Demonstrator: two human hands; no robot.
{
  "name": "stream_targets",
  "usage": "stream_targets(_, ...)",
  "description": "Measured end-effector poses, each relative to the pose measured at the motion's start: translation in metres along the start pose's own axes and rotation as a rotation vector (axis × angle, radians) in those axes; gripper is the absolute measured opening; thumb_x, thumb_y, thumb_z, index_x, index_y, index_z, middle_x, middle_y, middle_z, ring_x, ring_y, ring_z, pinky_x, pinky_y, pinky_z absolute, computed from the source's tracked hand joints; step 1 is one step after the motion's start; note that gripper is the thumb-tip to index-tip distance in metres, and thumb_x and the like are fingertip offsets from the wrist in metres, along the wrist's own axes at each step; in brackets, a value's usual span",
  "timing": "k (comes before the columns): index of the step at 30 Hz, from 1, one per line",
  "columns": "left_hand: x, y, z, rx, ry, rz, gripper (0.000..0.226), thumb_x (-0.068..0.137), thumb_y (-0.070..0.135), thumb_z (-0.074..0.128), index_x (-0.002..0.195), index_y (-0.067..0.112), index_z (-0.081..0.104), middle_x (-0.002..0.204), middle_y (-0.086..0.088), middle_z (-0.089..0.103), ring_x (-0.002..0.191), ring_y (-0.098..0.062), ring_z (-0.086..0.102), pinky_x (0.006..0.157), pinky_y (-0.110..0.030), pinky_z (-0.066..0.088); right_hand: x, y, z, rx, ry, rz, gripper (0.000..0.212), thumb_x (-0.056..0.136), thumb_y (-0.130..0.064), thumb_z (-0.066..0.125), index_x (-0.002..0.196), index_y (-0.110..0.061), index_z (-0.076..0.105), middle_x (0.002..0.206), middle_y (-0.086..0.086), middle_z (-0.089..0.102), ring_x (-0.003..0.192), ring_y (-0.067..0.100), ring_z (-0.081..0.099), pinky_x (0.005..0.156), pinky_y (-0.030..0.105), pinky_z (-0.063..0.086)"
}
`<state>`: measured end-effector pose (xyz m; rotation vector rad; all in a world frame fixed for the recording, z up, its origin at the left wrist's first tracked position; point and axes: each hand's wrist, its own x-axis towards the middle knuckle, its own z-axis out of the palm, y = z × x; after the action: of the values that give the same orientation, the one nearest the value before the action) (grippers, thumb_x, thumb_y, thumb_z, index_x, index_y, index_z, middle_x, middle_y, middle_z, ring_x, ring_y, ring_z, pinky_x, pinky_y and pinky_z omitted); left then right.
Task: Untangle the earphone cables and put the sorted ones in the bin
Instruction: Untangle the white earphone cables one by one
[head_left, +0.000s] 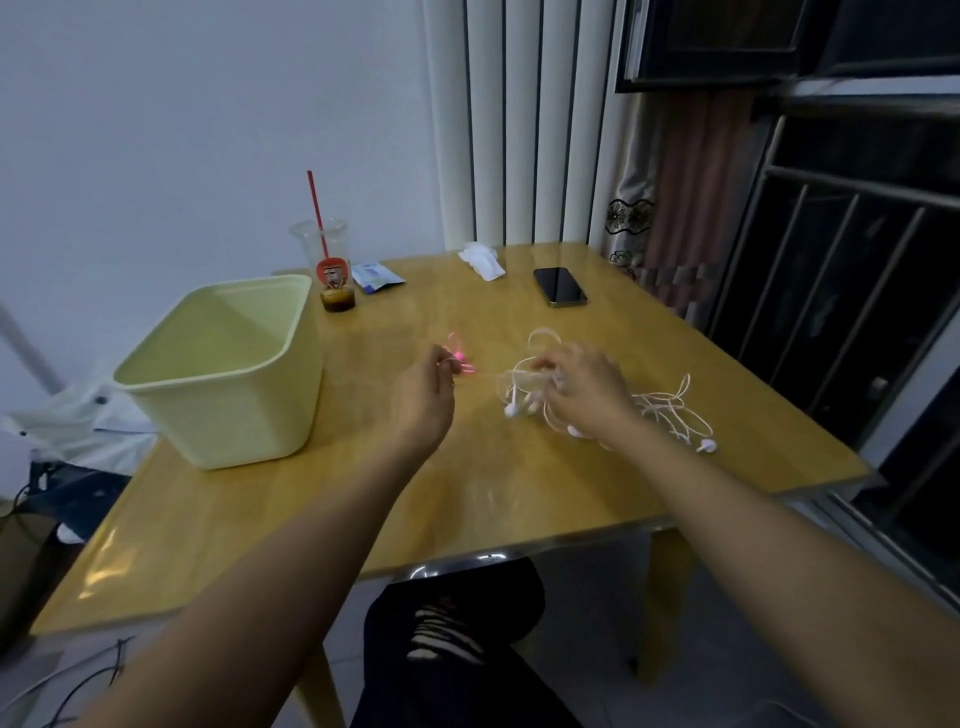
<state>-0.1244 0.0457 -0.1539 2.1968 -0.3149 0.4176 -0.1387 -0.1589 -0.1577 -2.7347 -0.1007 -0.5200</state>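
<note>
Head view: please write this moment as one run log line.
left hand: pinches pink earphone cable | right hand: grips white earphone tangle | yellow bin: no cable inside

The left grip (426, 387) pinches a thin pink earphone cable (460, 356). The right grip (582, 384) holds tangled white earphone cables (670, 408) near the yellow-brown wooden bench's (467, 493) right edge.

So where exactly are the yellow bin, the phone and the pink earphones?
yellow bin (234, 421), head view, on its near outer wall.
phone (560, 287), head view, middle of its dark screen.
pink earphones (460, 357), head view, on the blurred pink cable bunch.
</note>
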Motion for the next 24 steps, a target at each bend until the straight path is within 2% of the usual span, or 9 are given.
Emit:
stream_targets(3,0.008,0.004,-0.003,-0.080,0.134,-0.105,0.022,0.105,0.019,0.034,0.103,0.013,0.055,0.098,0.001,0.060,0.087,-0.019,0.057,0.071,-0.033,0.043,0.007,0.010,-0.017,0.026,0.305,0.037,0.030,0.087,-0.004,0.060,0.111,-0.021,0.066,0.111,-0.002,0.061,0.108,0.020,0.052,0.091,0.032,0.035)
stream_targets(4,0.011,-0.001,-0.003,-0.111,0.144,-0.168,0.022,0.105,0.020,0.033,0.103,0.014,0.054,0.098,-0.003,0.062,0.088,-0.022,0.059,0.073,-0.035,0.046,0.007,0.018,-0.018,0.016,0.278,0.085,0.030,0.087,-0.001,0.059,0.109,-0.020,0.067,0.107,-0.001,0.063,0.103,0.021,0.054,0.088,0.032,0.037)
stream_targets(7,0.009,-0.017,-0.001,-0.092,0.010,-0.333,0.028,0.104,0.024,0.030,0.107,0.011,0.055,0.082,-0.007,0.064,0.074,-0.016,0.060,0.063,-0.029,0.042,0.001,0.040,-0.008,-0.021,-0.097,0.278,0.025,0.091,-0.011,0.060,0.109,-0.023,0.071,0.110,0.001,0.071,0.099,0.022,0.063,0.085,0.035,0.049)
stream_targets(9,0.004,-0.024,0.001,-0.063,-0.003,-0.350,0.031,0.104,0.027,0.030,0.108,0.009,0.055,0.075,-0.004,0.065,0.065,-0.009,0.057,0.058,-0.028,0.037,-0.004,0.045,-0.009,0.166,-0.166,0.324,0.032,0.087,-0.012,0.064,0.116,-0.026,0.068,0.119,-0.001,0.068,0.106,0.019,0.061,0.091,0.036,0.051)
stream_targets(13,0.005,-0.014,-0.004,-0.077,0.039,-0.240,0.028,0.105,0.029,0.033,0.101,0.011,0.055,0.078,-0.004,0.066,0.065,-0.005,0.057,0.055,-0.027,0.037,-0.003,0.014,-0.022,0.563,-0.286,0.065,0.054,0.087,-0.018,0.058,0.135,-0.040,0.050,0.138,-0.013,0.039,0.134,0.011,0.036,0.109,0.042,0.033)
stream_targets(16,0.002,-0.003,-0.004,-0.118,0.021,-0.111,0.025,0.105,0.026,0.038,0.097,0.011,0.057,0.070,0.000,0.062,0.053,-0.002,0.055,0.048,-0.016,0.038,-0.002,-0.028,-0.016,0.707,-0.180,-0.036,0.052,0.091,-0.022,0.058,0.141,-0.032,0.045,0.137,-0.011,0.045,0.126,0.005,0.043,0.099,0.024,0.038)
stream_targets(18,-0.001,0.002,-0.006,-0.132,0.043,-0.033,0.023,0.104,0.026,0.041,0.094,0.012,0.057,0.071,0.005,0.060,0.048,-0.003,0.054,0.044,-0.012,0.038,-0.004,-0.042,-0.002,0.629,-0.275,-0.044,0.049,0.092,-0.032,0.066,0.137,-0.031,0.049,0.125,-0.010,0.057,0.114,0.005,0.055,0.090,0.021,0.046)
stream_targets(21,0.001,-0.002,-0.014,-0.138,0.118,-0.014,0.022,0.103,0.028,0.042,0.095,0.014,0.057,0.078,0.009,0.061,0.049,-0.004,0.057,0.047,-0.021,0.047,-0.006,-0.030,0.015,0.278,-0.370,-0.013,0.020,0.089,-0.042,0.068,0.102,-0.027,0.069,0.090,-0.006,0.066,0.090,0.016,0.063,0.080,0.031,0.046)
stream_targets(24,0.007,-0.005,-0.023,-0.127,0.198,-0.068,0.022,0.104,0.031,0.041,0.096,0.017,0.056,0.086,0.008,0.062,0.050,-0.004,0.061,0.053,-0.031,0.052,0.005,-0.021,0.008,0.136,0.008,-0.012,0.015,0.091,-0.036,0.064,0.099,-0.025,0.070,0.091,-0.005,0.068,0.086,0.015,0.059,0.086,0.030,0.028)
